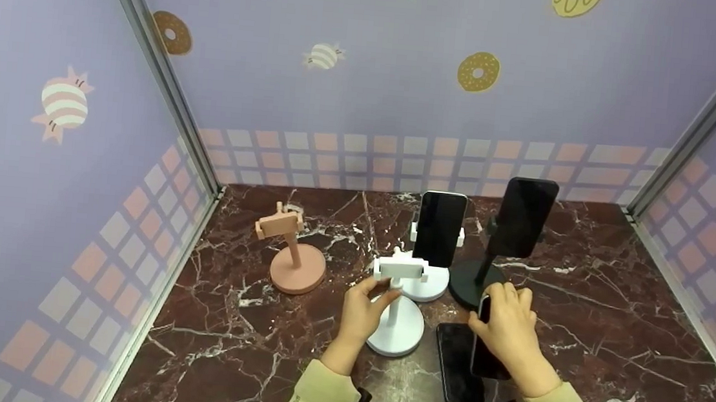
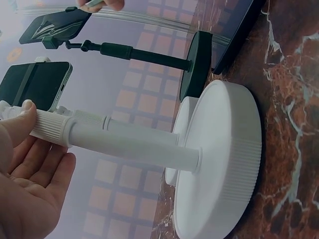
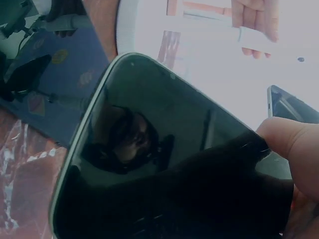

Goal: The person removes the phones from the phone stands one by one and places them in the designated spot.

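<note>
My left hand [image 1: 360,312] holds the upper stem of the nearest white phone stand [image 1: 399,339]; in the left wrist view its thumb lies along the ribbed collar [image 2: 52,127], fingers beneath. This stand's clamp [image 1: 401,268] carries no phone. Its round base rests on the table. My right hand [image 1: 507,327] grips a dark-screened smartphone [image 1: 488,360] by its edges, tilted up over the table. In the right wrist view the held smartphone [image 3: 149,169] shows a reflective black screen. Partly behind it, another black smartphone [image 1: 455,358] lies flat on the table.
Behind stands a second white stand [image 1: 425,289] with a smartphone [image 1: 440,227] clamped upright. To its right a black stand [image 1: 471,282] holds another smartphone [image 1: 525,219]. A pink stand [image 1: 298,270] with a bare clamp stands left. Patterned walls [image 1: 393,100] enclose the marbled table [image 1: 222,344].
</note>
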